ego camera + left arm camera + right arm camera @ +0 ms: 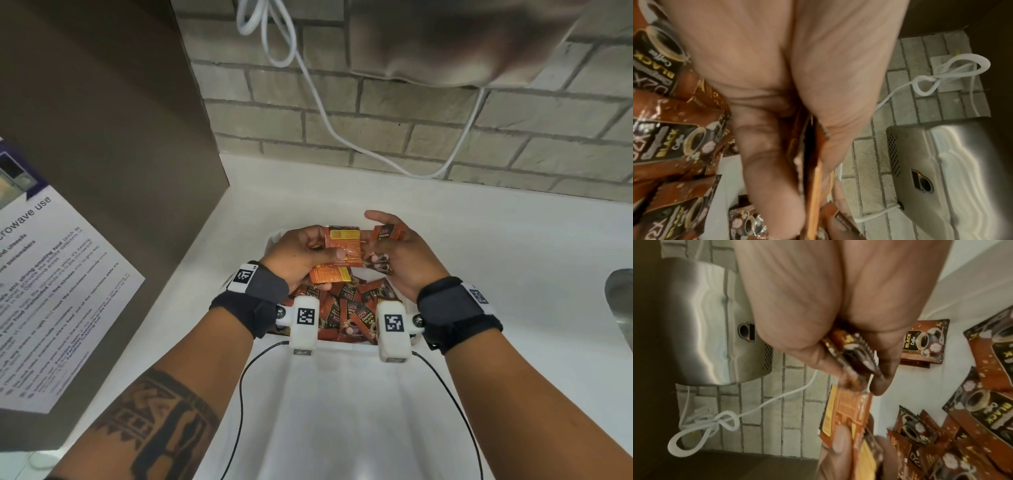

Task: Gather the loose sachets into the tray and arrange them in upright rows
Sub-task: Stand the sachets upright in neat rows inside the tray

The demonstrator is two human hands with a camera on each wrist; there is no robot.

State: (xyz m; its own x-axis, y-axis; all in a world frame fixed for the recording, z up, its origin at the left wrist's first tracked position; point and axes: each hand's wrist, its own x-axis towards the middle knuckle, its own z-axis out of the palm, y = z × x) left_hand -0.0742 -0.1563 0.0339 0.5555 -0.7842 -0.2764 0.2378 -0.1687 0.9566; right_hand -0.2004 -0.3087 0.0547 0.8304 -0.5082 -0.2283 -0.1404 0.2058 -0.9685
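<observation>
A white tray [329,346] on the counter holds a jumbled heap of brown and orange coffee sachets [352,311]. Above its far end my left hand [308,253] grips a small stack of sachets [344,245], thumb across their orange backs. My right hand [394,246] pinches other sachets [385,233] right beside it. In the left wrist view the stack [816,178] shows edge-on between thumb and fingers. In the right wrist view my fingers clamp a dark sachet [851,350], with the left hand's stack [849,415] just below.
A brown cabinet side [102,137] with a printed notice [44,291] stands at left. A brick wall [445,137] with a white cable [322,113] runs behind. A steel hand dryer [711,321] hangs on that wall. A metal sink rim [621,298] lies at right.
</observation>
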